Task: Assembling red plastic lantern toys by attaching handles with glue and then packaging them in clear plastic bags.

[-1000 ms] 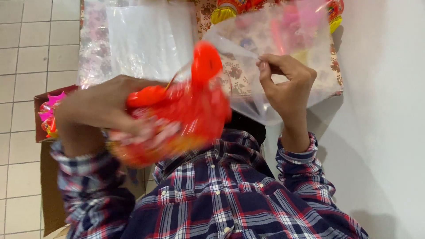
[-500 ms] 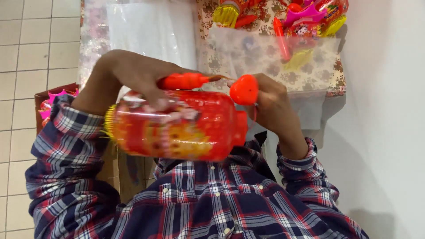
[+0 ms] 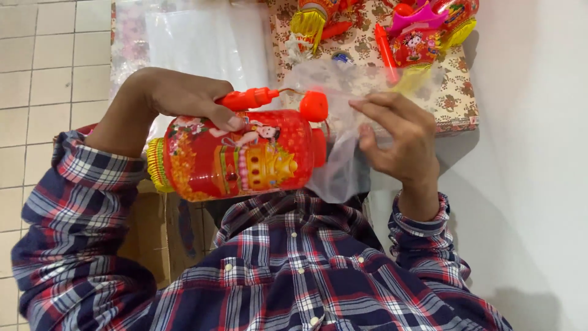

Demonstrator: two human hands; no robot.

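Red plastic lantern point(image 3: 236, 156) held sideways over lap, clamped in left hand point(image 3: 174, 98) along with orange handle stick point(image 3: 248, 98). Clear plastic bag point(image 3: 343, 122) pinched in right hand point(image 3: 398, 138), mouth at lantern's top end. Lantern judged light, thin-walled, glossy, crushable; best gripped around body. Bag limp, slippery.

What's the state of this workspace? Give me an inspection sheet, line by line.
Surface: floral-patterned top, partly covered.
Job's things: red lantern lying sideways, yellow fringe at its left end; clear bag at its right end.
Clutter: more red lanterns at the far edge; clear plastic sheets.
Hands: left hand grips lantern and orange handle; right hand pinches the bag.
Cables: nothing seen.
Surroundings: tiled floor, white wall.
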